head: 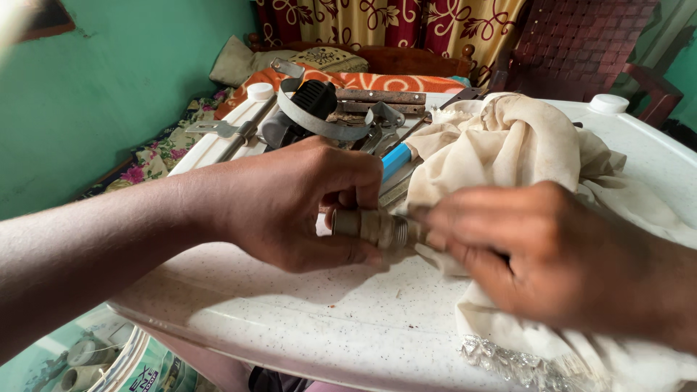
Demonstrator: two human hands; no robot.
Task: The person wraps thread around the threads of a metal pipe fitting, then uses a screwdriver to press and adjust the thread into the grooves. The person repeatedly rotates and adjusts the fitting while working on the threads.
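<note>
Left hand grips metal fitting; right hand presses cloth; tools behind.

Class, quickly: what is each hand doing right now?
Left hand: closed on the metal fitting.
Right hand: blurred, closed on the cloth at the fitting's end.

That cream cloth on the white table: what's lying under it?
The cream cloth covers part of the white table. A blue-handled tool pokes out from its left edge, its far end hidden. Anything else beneath is covered. The right hand rests on the cloth.
</note>
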